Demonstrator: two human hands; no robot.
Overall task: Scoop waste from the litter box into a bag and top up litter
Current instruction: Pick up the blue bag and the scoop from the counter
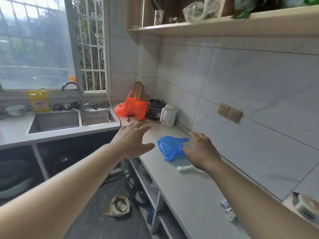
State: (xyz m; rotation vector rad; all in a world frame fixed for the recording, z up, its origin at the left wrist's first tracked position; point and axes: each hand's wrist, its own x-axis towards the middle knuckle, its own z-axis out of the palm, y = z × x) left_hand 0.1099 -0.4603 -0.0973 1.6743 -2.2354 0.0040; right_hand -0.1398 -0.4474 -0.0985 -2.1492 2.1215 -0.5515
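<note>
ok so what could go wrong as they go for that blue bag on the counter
1. The blue bag is thin and crumpled; the right hand, open at its edge, may just push it along the counter.
2. A small white plastic part lies just under that wrist and could get swept off.
3. The left hand reaches past the counter's edge, near the orange bags.

Blue bag (170,149), orange bags (133,106), yellow bottle (38,100), white kettle (168,115)

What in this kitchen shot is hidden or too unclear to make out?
- Right hand: it hides the blue bag's right side, so contact is unclear.
- White object: wrist covers its end.
- Shelf bag: contents blurred.
- Litter box: none in head view.
</note>
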